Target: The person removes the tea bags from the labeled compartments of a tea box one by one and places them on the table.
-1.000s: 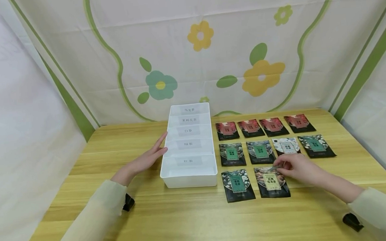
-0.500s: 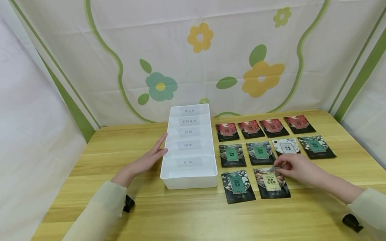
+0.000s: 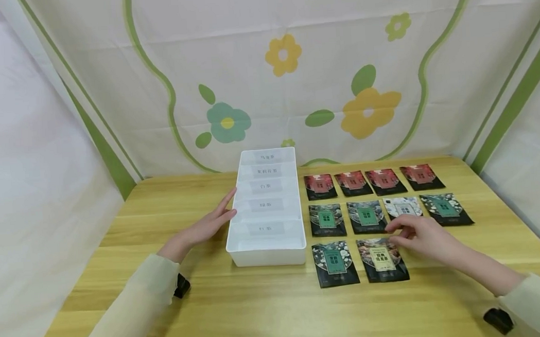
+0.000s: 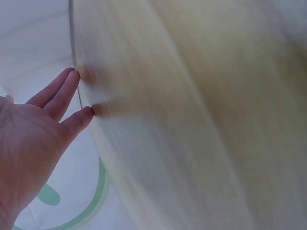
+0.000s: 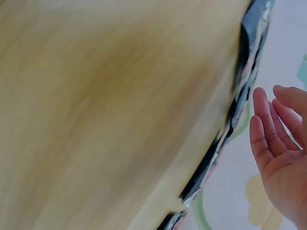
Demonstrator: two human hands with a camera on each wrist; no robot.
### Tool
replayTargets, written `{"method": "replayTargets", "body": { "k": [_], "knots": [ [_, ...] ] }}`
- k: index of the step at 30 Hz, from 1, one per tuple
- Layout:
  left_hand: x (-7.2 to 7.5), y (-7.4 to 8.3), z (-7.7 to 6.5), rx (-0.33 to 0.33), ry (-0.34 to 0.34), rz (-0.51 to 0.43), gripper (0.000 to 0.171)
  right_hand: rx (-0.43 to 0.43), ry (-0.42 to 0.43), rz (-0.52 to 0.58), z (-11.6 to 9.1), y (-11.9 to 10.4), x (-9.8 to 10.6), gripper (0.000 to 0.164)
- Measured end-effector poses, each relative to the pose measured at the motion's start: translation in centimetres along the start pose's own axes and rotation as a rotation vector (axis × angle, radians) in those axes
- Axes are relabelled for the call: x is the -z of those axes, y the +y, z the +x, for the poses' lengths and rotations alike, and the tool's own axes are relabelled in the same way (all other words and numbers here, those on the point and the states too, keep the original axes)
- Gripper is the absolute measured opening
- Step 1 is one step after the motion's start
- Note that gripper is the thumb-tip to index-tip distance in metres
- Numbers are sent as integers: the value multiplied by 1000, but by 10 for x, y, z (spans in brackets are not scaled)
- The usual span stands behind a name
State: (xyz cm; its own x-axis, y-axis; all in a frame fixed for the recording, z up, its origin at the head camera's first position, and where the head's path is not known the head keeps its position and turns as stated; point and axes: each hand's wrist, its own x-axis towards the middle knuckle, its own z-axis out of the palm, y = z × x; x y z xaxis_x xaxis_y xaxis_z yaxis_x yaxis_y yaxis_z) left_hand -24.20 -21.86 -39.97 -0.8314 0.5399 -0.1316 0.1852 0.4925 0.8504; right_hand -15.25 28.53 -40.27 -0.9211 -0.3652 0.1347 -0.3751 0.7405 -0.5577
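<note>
A white divided box (image 3: 267, 257) with a paper label at each compartment stands upright on the table. My left hand (image 3: 198, 230) is at its left side, with straight fingertips against the wall; in the left wrist view the left hand (image 4: 43, 129) touches the table with its fingertips. My right hand (image 3: 420, 235) hovers at the upper right corner of a tea sachet with a cream label (image 3: 382, 260), thumb and index apart and nothing between them. In the right wrist view the right hand (image 5: 283, 148) has loosely bent fingers. Behind it lies a white tea sachet (image 3: 401, 207), partly covered by the fingers.
Several red-labelled sachets (image 3: 386, 181) form the back row. Green-labelled sachets (image 3: 327, 220) lie in front of them, and a floral sachet (image 3: 335, 264) lies left of the cream-labelled one. A flower-print curtain (image 3: 320, 83) hangs behind the wooden table (image 3: 242, 314).
My right fingers have let go of the cream-labelled sachet's upper corner, which now lies flat. The left hand stays at the box. The head view has shifted slightly.
</note>
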Motion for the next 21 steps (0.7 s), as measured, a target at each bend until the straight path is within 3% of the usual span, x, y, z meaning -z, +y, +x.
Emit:
{"method": "replayTargets", "body": {
  "k": [13,17,21],
  "knots": [
    [3,3,3,-24,22,18,64,53,190,-34,-8,-15,7,22],
    [6,6,-4,-22,53,63,64,27,215,-13,-12,-18,8,24],
    [11,9,-21,-25,97,80,62,11,236,3,-15,-19,10,27]
  ]
}}
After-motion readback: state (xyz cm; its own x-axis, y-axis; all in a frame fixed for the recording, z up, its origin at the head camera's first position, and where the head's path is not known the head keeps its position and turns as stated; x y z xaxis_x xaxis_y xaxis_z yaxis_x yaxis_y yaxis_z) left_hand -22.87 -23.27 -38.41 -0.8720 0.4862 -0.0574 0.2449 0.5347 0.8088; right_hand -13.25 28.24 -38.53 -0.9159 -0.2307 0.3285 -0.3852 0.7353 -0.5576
